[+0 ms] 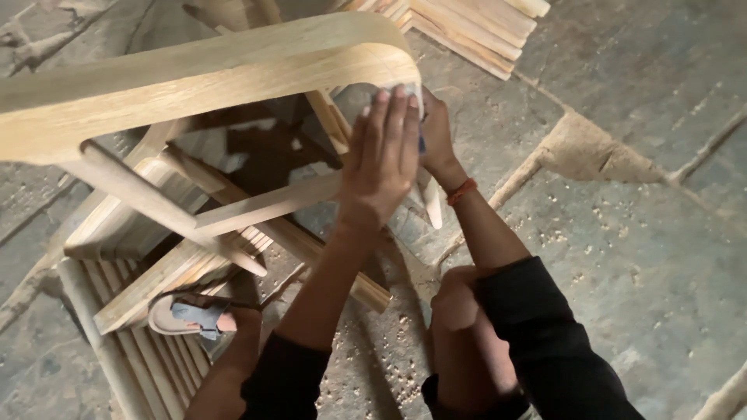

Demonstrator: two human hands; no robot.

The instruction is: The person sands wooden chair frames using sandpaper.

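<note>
A pale wooden chair frame [194,70] lies tilted in front of me, its curved top rail running from the left edge to the centre. My left hand [381,155] lies flat with fingers together against the rounded corner of that rail, pressing on what looks like a small grey sheet, perhaps sandpaper [416,93]. My right hand [436,136] sits just behind it on the same corner, wrapped around the leg below the bend; an orange band circles its wrist. Whether the right hand also holds the sheet is hidden by the left hand.
A stack of wooden slats [475,27] lies at the top. More slats and chair parts [148,311] lie at lower left, with my sandalled foot [194,315] resting on them. The stone floor [638,257] carries sawdust and wood chips.
</note>
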